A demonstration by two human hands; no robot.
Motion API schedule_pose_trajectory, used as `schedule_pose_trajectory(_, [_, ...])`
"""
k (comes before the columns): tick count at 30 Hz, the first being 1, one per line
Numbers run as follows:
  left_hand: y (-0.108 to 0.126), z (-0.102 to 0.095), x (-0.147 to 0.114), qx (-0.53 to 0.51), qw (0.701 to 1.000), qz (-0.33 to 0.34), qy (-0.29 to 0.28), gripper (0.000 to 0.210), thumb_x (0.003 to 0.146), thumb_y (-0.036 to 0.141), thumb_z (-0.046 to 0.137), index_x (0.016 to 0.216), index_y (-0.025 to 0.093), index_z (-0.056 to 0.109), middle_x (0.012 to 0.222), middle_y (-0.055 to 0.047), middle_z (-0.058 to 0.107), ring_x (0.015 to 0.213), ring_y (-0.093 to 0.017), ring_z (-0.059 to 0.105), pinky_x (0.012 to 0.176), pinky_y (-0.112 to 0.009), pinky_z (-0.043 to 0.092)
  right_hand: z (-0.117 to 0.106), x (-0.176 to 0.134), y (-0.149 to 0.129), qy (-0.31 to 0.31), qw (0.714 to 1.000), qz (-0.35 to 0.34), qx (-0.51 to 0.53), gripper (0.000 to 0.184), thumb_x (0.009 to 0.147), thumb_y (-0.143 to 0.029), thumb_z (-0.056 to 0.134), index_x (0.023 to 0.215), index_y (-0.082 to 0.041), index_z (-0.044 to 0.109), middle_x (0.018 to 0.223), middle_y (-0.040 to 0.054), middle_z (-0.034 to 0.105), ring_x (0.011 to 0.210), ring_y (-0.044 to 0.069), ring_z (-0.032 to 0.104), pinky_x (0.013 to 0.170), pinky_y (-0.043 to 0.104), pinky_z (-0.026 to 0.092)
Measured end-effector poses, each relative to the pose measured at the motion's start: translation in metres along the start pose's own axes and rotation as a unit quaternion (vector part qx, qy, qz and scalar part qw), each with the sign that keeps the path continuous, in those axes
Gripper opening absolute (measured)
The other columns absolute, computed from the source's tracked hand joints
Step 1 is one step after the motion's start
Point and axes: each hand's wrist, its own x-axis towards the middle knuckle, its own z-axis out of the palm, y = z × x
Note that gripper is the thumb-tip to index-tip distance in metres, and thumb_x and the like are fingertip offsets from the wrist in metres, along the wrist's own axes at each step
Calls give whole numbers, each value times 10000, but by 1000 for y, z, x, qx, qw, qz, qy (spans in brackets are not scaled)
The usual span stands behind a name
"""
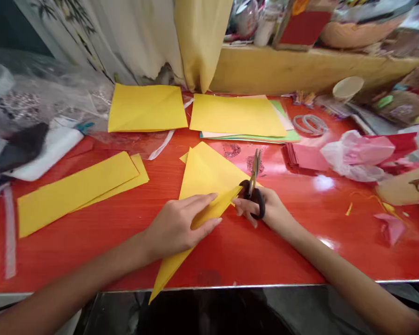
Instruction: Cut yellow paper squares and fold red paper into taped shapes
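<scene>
A yellow sheet of paper (212, 172) lies partly folded on the red table, its lower corner reaching past the front edge. My left hand (185, 221) is on the folded flap, with the thumb on one side and the fingers on the other, gripping it. In my right hand (270, 204) is a pair of scissors (254, 181) with black handles, its blades pointing away from me and close together. The fingertips of that hand are at the right end of the paper's fold; whether they pinch it is hard to make out.
Yellow strips (77, 193) lie at left. Behind are a yellow sheet stack (146, 108) and another stack (237, 115) over coloured sheets. Plastic bags (56, 88) crowd the left back; a coiled clear tube (310, 124), pink paper (359, 151) and a cup (348, 87) stand right.
</scene>
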Motion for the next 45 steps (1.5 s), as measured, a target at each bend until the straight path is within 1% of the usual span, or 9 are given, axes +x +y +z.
schedule_pose_trajectory(8, [1,-5,2,-49,997,-60,-13,313,885,270,492,1126,114,617,1098,-62,688,984,-148,655,881,-237,517,1,0,2,-5,1000,13,3,191,776,-258,632,640,-158,543,559,-52,603,301,37,452,344,188,325])
schedule_pose_trajectory(13, [-2,-22,4,-97,977,-163,94,150,857,217,510,815,187,651,793,14,701,713,-106,647,639,-184,504,0,-2,7,29,998,-5,53,226,751,-251,664,586,-156,543,480,-49,579,280,55,457,352,208,299])
schedule_pose_trajectory(19, [-27,-59,11,-376,759,-232,477,103,828,250,542,760,199,600,728,19,604,604,-90,575,539,-193,490,-10,3,6,168,972,-106,129,283,782,-241,592,526,-159,504,336,-87,429,221,12,312,399,223,253])
schedule_pose_trajectory(24, [-55,-65,19,-530,693,-359,332,160,853,279,475,774,158,543,952,-58,648,858,-164,661,684,-270,554,-13,11,10,173,974,-91,119,254,780,-255,614,567,-156,517,327,-79,418,247,33,345,360,221,184])
schedule_pose_trajectory(26, [-56,-59,19,-534,706,-377,271,267,879,400,424,862,159,537,1050,-98,631,982,-216,636,794,-366,546,-12,13,13,166,976,-82,114,227,764,-258,639,601,-156,519,394,-71,484,253,35,368,345,218,184])
schedule_pose_trajectory(32, [-28,-25,12,-175,950,-217,139,827,700,489,675,1384,251,276,1502,-95,268,1388,-278,244,1134,-465,222,-10,12,16,158,979,-91,94,236,752,-305,663,640,-157,518,554,-52,576,266,34,404,330,216,234])
schedule_pose_trajectory(36, [-26,-16,9,-173,947,-266,54,471,694,354,670,1137,220,580,1256,-86,581,1189,-300,505,1036,-444,339,-9,9,16,156,980,-100,75,258,759,-322,654,620,-154,516,562,-48,567,272,34,405,332,218,253])
schedule_pose_trajectory(40, [-39,-22,10,-214,924,-295,116,161,758,356,595,779,207,654,804,-18,677,818,-229,614,854,-370,425,-9,7,16,165,978,-110,67,252,769,-326,646,631,-157,521,583,-49,566,280,26,400,343,216,254])
schedule_pose_trajectory(45, [-50,-22,15,-343,860,-310,217,298,851,442,494,941,176,593,919,-40,659,855,-190,607,784,-306,468,-10,8,12,177,975,-115,65,272,749,-334,658,602,-163,504,559,-51,542,272,32,387,345,228,247])
